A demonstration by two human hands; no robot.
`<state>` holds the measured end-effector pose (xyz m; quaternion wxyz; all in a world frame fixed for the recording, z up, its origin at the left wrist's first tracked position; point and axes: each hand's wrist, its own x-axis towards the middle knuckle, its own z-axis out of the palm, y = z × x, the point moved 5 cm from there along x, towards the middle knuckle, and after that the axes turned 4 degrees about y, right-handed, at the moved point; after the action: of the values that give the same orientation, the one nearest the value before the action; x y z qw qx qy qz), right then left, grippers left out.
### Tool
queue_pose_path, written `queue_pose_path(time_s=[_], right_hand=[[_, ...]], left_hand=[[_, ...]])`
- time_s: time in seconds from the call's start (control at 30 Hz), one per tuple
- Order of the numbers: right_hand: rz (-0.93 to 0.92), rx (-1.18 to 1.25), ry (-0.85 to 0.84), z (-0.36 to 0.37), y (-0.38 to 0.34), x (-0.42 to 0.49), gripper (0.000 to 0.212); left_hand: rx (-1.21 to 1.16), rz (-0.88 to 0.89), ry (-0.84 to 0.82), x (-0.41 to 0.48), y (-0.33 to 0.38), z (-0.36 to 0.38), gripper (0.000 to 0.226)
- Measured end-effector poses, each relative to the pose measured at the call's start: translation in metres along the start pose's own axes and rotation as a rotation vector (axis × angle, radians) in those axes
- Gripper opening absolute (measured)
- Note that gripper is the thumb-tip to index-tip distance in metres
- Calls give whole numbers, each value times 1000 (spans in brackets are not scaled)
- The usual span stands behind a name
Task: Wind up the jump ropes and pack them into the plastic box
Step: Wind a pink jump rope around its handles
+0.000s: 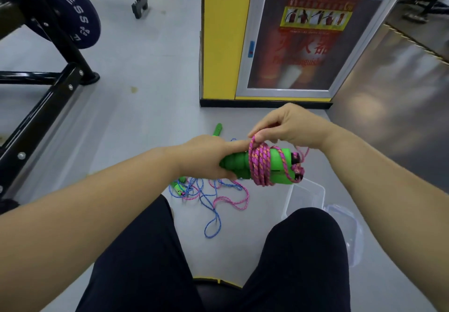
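Green handles (237, 165), probably light and rigid, lie paired in the curled fingers of the left hand (206, 158); the right hand (284, 127) pinches the limp pink rope (261, 163) wound round them. Below sits the plastic box (307, 193); beyond, a tangled blue rope (194, 189) on the floor (145, 117).

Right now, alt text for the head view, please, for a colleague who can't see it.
The left hand grips green handles while the right hand pinches the pink jump rope wound round them. A blue jump rope lies tangled on the floor below, near a clear plastic box.
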<state>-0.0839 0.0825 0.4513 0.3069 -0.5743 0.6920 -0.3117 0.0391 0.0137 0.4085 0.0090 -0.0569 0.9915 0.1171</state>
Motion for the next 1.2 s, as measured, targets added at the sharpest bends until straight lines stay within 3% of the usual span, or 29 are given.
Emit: queue_pose_path(time_s=[0.1,0.13,0.17,0.23,0.33,0.43,0.53,0.63,0.73,0.83,0.9,1.0,1.1,1.17,1.2], right_hand=[[205,521,24,18,31,-11,9],[306,593,57,25,43,-16,19],[436,538,92,34,55,-24,27],[547,277,109,50,69,-34,15],[438,544,120,79,78,-34,34],[429,351,57,88,83,-41,30],[268,-200,-44,91,68,-42,26],[30,-649,-96,83,27,-37,30],[-117,-897,-65,60,-11,-20,29],[-190,-816,-11,27,-24,-2,30],[-142,-603,2,14,-13,4,26],[40,-309,28,4,16,2,15],[148,-15,202,12,37,-8,32],[274,-161,400,21,55,-23,40],[172,-274,338,32,57,-28,33]], left_hand=[[-297,-18,47,-8,6,-3,69],[-397,-42,68,-10,4,-2,67],[-478,-76,89,-11,1,0,64],[-632,-153,121,-14,-9,3,61],[-848,-216,211,-17,-24,3,70],[-894,-328,320,-17,-47,2,76],[-684,-485,348,-19,-72,4,78],[-85,-536,158,-17,-71,7,76],[279,-367,-13,-7,-44,23,68],[388,-104,-69,0,-14,33,52],[313,15,-49,0,1,28,57],[45,9,34,-5,7,10,57],[-331,-69,140,-10,2,-1,49],[-501,-112,196,-11,-2,-1,46],[-558,-145,222,-10,-6,0,44]])
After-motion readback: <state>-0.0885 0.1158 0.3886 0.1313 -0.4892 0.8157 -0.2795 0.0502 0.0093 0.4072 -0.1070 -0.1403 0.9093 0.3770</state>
